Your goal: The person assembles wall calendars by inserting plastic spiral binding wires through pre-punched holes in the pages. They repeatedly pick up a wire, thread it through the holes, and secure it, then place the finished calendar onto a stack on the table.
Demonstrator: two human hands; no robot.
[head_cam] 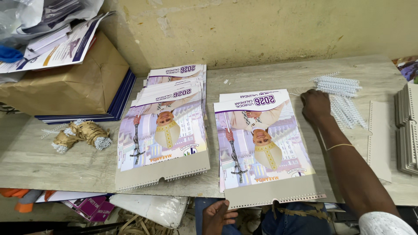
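A pale wood-grain worktable (65, 161) stands against a stained yellowish wall (261, 30), seen from above by the person working at its near edge. Near the middle of that edge lies an unbound wall calendar (265, 148) on a grey backing board, its punched row of holes jutting slightly over the table's front. The left hand (217, 215) is below the near edge, fingers curled loosely at the calendar's lower left corner; whether it actually touches the board I cannot tell. The right hand (315, 105), wearing a thin band at the wrist, reaches past the calendar's far right corner toward the back of the table, its fingers bent down onto a loose pile of white wire binding combs (342, 98); the fingertips are hidden, so whether they pinch a comb cannot be told. To the left of the calendar, just beside it, sits a fanned stack of already bound calendars (167, 126) with wire along their near edges. Further left lie bundles of combs wrapped in brown paper (82, 135), and at the far left corner a brown-paper parcel (69, 82) rests on dark blue sheets, with printed papers heaped on top. At the right edge a single punched grey board (379, 139) lies flat, and beside it stand piles of grey boards (408, 130).
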